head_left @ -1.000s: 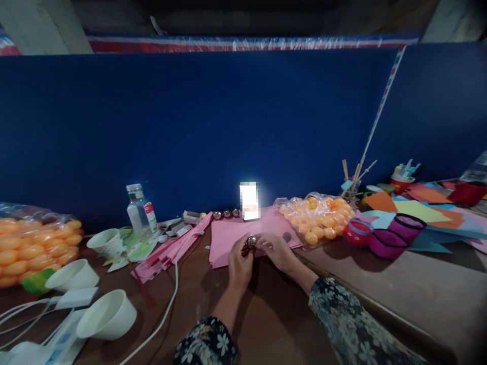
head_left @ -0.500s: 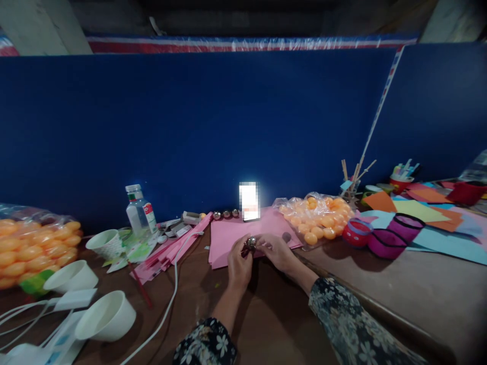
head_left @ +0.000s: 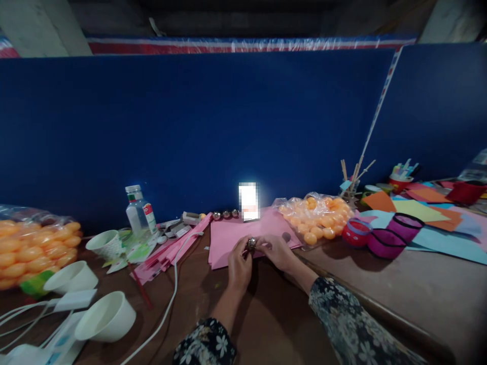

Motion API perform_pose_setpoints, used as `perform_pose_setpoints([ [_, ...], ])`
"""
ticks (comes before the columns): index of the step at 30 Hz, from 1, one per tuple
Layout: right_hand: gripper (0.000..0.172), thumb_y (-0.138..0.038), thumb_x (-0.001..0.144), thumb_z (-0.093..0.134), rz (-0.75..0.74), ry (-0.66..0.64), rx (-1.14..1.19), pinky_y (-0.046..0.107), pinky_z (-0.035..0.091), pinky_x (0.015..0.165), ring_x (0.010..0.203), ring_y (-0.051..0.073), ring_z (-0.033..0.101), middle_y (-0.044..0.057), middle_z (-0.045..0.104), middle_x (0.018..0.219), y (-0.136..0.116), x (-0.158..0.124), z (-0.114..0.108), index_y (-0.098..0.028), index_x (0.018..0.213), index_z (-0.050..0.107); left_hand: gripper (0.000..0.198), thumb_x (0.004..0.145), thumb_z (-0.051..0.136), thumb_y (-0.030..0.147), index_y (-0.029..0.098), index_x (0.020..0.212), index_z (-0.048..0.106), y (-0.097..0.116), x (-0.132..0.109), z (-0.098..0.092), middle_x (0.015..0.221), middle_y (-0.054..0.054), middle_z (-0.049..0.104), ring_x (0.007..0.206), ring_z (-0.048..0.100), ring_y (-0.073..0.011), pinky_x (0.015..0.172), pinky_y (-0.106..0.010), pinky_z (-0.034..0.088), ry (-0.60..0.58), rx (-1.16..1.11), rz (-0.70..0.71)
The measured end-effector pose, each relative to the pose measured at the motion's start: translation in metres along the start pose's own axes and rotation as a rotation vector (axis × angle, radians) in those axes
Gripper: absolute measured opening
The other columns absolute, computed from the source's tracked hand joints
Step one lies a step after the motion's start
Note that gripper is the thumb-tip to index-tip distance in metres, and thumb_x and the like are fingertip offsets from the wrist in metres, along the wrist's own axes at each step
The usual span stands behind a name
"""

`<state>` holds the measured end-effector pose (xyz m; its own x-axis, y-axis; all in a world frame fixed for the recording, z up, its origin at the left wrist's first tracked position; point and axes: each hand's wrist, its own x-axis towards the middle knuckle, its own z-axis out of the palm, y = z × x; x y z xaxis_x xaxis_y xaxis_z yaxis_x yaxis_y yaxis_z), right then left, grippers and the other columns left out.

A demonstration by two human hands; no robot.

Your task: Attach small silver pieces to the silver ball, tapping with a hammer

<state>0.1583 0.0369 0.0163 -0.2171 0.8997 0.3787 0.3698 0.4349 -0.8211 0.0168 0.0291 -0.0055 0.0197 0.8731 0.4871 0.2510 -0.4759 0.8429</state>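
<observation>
Between my hands is a small shiny metallic ball (head_left: 251,244) with dark markings, held over the near edge of pink paper sheets (head_left: 224,248). My left hand (head_left: 239,266) has its thumb and fingers closed round the ball from the left. Pinched fingers of my right hand (head_left: 277,251) meet the ball's right side; whether they grip something small there I cannot make out. Similar shiny balls (head_left: 226,214) stand in a row at the back of the pink paper, beside a bright, blurred-out phone-like screen (head_left: 249,200).
Bags of orange balls lie at right (head_left: 323,218) and far left (head_left: 34,248). Left are white paper cups (head_left: 108,317), a plastic bottle (head_left: 140,210), pink strips (head_left: 171,251) and a white cable (head_left: 173,299). Purple cloth bands (head_left: 386,243) and coloured paper (head_left: 449,248) lie right. A blue partition (head_left: 243,116) stands behind.
Almost nothing differs. The ball has turned or shifted very slightly in my fingers, while both hands stay in the same place.
</observation>
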Motion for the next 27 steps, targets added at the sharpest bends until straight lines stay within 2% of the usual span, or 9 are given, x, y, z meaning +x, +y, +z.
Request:
perform_pose_setpoints([
  [18, 0.011, -0.025, 0.073, 0.058, 0.021, 0.079, 0.038, 0.030, 0.047, 0.069, 0.075, 0.018, 0.060, 0.004, 0.064, 0.079, 0.0062, 0.0015, 0.0041, -0.016, 0.079, 0.060, 0.042, 0.070, 0.044, 0.003, 0.020, 0.106, 0.058, -0.0030, -0.0014, 0.0026, 0.105, -0.007, 0.062, 0.100, 0.056, -0.0189, 0.087, -0.037, 0.045, 0.010, 0.074, 0.044],
  [20, 0.013, -0.026, 0.074, 0.058, 0.019, 0.081, 0.062, 0.030, 0.048, 0.068, 0.075, 0.017, 0.060, 0.004, 0.064, 0.080, 0.0049, 0.0023, 0.0040, -0.016, 0.083, 0.060, 0.042, 0.071, 0.046, 0.005, 0.019, 0.109, 0.057, -0.0031, -0.0005, 0.0028, 0.105, -0.007, 0.062, 0.097, 0.057, -0.0186, 0.085, -0.036, 0.047, -0.012, 0.009, 0.004],
  [24, 0.017, -0.025, 0.077, 0.054, -0.009, 0.055, 0.126, 0.029, 0.048, 0.072, 0.079, 0.017, 0.061, 0.004, 0.065, 0.085, 0.0012, 0.0045, 0.0015, -0.016, 0.090, 0.061, 0.045, 0.069, 0.052, 0.012, 0.016, 0.114, 0.052, -0.0012, 0.0024, 0.0019, 0.104, -0.007, 0.064, 0.089, 0.062, -0.0174, 0.082, -0.034, 0.049, -0.057, -0.160, -0.173],
  [27, 0.019, -0.023, 0.078, 0.053, -0.021, 0.050, 0.151, 0.029, 0.049, 0.074, 0.080, 0.016, 0.061, 0.005, 0.065, 0.088, 0.0015, 0.0050, 0.0005, -0.016, 0.093, 0.062, 0.044, 0.071, 0.055, 0.018, 0.016, 0.115, 0.052, 0.0000, 0.0038, 0.0004, 0.106, -0.007, 0.063, 0.089, 0.062, -0.0170, 0.083, -0.032, 0.048, -0.056, -0.196, -0.220],
])
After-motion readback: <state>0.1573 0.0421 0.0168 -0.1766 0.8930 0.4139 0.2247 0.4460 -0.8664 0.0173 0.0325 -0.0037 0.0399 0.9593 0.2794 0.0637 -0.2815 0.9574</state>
